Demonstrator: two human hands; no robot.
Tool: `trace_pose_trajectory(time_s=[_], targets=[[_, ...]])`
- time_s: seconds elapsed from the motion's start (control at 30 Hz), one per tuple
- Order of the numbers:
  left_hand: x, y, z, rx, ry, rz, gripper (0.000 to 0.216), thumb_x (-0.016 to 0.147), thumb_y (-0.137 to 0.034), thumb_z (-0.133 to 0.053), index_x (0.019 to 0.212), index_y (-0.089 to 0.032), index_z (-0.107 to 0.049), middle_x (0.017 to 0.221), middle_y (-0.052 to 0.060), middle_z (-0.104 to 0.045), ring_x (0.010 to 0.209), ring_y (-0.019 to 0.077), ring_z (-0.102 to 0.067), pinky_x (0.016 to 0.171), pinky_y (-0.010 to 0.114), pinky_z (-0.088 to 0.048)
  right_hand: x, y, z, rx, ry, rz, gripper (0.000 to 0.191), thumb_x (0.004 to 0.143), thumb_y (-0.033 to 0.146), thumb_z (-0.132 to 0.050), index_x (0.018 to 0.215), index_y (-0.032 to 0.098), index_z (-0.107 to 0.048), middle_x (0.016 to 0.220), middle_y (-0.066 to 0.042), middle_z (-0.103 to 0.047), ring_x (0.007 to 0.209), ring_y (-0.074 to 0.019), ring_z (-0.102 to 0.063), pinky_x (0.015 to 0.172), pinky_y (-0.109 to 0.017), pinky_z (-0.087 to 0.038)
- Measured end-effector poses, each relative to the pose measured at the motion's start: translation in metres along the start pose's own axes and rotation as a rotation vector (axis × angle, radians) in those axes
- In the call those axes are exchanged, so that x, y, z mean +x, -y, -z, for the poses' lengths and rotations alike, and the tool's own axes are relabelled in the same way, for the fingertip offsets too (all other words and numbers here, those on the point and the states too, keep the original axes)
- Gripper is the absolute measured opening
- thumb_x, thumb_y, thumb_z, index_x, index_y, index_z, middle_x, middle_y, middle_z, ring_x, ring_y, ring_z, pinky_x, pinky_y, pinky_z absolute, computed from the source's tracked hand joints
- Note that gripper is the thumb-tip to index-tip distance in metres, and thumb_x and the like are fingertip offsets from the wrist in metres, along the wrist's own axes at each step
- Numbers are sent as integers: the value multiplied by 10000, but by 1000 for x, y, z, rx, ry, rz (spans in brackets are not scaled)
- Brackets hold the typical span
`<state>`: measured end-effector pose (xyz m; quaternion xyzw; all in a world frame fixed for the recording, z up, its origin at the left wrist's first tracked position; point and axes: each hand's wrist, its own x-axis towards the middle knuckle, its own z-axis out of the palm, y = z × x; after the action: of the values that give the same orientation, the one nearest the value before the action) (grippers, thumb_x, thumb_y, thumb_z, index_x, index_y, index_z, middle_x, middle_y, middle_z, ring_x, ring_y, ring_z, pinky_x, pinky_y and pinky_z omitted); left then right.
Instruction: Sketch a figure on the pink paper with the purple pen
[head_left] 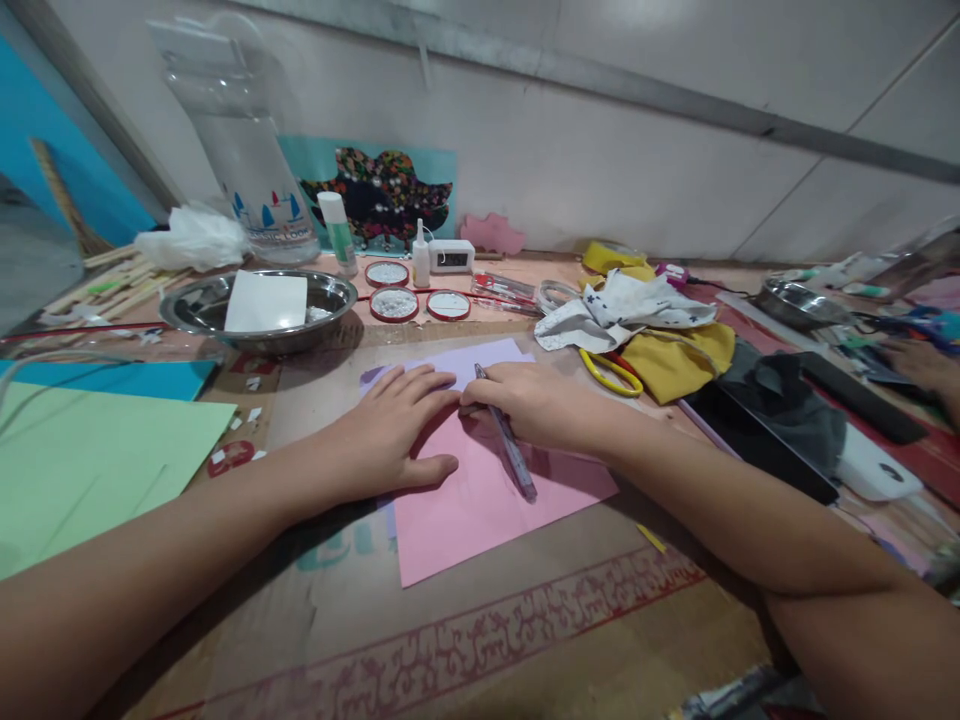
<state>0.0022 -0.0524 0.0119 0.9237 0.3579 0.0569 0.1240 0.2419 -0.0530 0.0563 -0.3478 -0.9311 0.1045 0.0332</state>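
Note:
A pink sheet of paper (480, 505) lies on the table in front of me, over a pale lilac sheet (487, 358). My left hand (394, 430) rests flat on the pink sheet, fingers stretched out and together, thumb spread. My right hand (529, 400) is closed round a pen (510, 445), whose tip touches the paper near my left fingertips and whose barrel slants back toward me.
A metal bowl (259, 310) with a white card stands at the back left, beside three red-rimmed lids (394, 303) and a glue bottle (421, 262). Green and blue sheets (90, 460) lie left. Yellow scissors (611, 372), cloths and a dark tablet (757, 445) lie right. Another person's hand (926, 368) is far right.

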Motion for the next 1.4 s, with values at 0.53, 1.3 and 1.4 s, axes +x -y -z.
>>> trace_pose_trajectory(time_s=[0.53, 1.3, 1.4], targets=[[0, 0, 0, -13, -2, -4, 781, 858, -565, -676, 1520, -177, -535, 1660, 194, -432, 1540, 448, -357, 1257, 668, -270, 0, -4, -2, 149, 13, 9, 193, 1003, 196, -598, 1131, 189, -742, 1050, -90, -761, 934, -210, -665, 802, -299, -435], [0, 3, -3, -44, -33, -18, 765, 865, -565, -670, 1529, -211, -533, 1670, 164, -427, 1545, 441, -353, 1259, 672, -266, -4, -13, 17, 5, 115, -76, 246, 966, 125, -573, 1129, 219, -731, 1114, -91, -779, 979, -231, -686, 790, -315, -438], [0, 2, -1, -39, -17, -13, 768, 870, -572, -660, 1533, -209, -526, 1675, 167, -416, 1546, 436, -348, 1259, 665, -265, -5, -12, 17, -6, 136, -72, 225, 965, 141, -582, 1107, 236, -728, 1095, -72, -784, 954, -223, -684, 764, -308, -418]])
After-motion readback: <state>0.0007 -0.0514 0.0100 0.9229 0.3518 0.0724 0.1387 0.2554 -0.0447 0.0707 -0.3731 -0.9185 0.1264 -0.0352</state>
